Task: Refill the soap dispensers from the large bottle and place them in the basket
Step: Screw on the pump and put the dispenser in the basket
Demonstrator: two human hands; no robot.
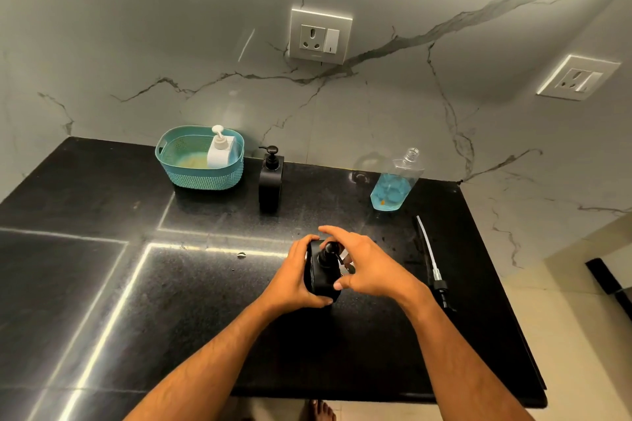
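A black soap dispenser stands on the black counter in front of me. My left hand wraps around its body. My right hand has its fingers around the black pump head on top. A second black dispenser stands upright near the wall. Left of it sits a teal basket holding a white dispenser. The large clear bottle, uncapped and about half full of blue liquid, stands at the back right.
A pump with a long white tube lies on the counter right of my hands. The black counter ends at a front edge near my forearms and a right edge past the tube. Two wall sockets are on the marble wall.
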